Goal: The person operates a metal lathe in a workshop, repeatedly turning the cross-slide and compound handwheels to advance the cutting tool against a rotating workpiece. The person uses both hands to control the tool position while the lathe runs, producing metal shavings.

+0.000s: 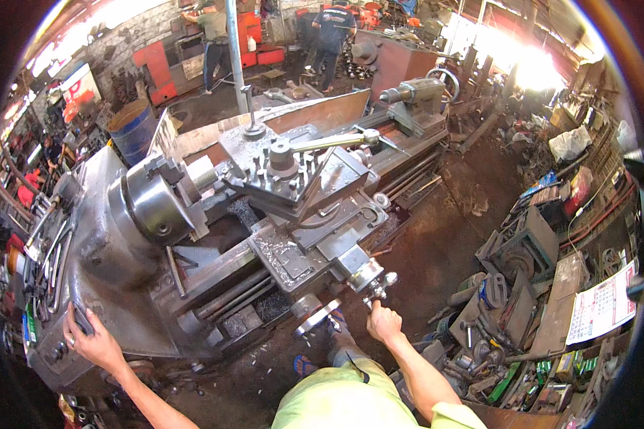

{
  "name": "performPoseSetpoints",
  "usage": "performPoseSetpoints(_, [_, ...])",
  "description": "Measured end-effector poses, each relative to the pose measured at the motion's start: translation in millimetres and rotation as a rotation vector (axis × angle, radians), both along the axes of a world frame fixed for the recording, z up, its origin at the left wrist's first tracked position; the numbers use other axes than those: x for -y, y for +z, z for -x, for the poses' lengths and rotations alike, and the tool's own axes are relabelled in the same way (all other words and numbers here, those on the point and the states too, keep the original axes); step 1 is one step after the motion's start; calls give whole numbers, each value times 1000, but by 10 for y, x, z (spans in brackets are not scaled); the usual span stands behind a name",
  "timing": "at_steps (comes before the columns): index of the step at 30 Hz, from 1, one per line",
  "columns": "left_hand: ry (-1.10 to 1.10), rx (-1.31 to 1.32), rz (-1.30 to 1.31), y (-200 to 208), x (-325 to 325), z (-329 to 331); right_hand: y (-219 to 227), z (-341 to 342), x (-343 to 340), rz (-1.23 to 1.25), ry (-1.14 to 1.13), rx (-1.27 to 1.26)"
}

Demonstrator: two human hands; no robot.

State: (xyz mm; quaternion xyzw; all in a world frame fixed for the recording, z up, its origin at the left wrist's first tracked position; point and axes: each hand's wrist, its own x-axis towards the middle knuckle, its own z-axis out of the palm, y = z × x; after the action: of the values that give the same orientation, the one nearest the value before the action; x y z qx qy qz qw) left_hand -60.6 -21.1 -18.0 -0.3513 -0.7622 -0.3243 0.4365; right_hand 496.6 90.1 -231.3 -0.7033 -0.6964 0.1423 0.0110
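A large metal lathe fills the middle, its headstock (111,250) on the left. My left hand (96,344) is at the headstock's near corner, fingers curled over a dark lever (84,319). My right hand (385,323) is closed round the handle at the end of the cross-slide crank (376,283). The chuck (154,200) grips a bright cylindrical workpiece (202,174). Close to the workpiece stands the tool post (283,159), with a long clamp lever (333,141) pointing right. Metal chips lie on the carriage (286,259).
A carriage handwheel (318,317) sits by my legs. At the far right end is the tailstock (415,93). Wrenches (56,261) lie on the headstock. Metal parts and boxes crowd the right-side shelf (551,314). Two people (333,36) stand beyond the lathe, near a blue drum (132,132).
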Motion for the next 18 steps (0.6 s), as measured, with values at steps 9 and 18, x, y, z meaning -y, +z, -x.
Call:
performPoseSetpoints(9, [77, 4, 4, -120, -7, 262, -112, -775, -610, 572, 101, -677])
performPoseSetpoints(18, [484, -141, 224, 16, -213, 249, -137, -1644, -2170, 78, -65, -279])
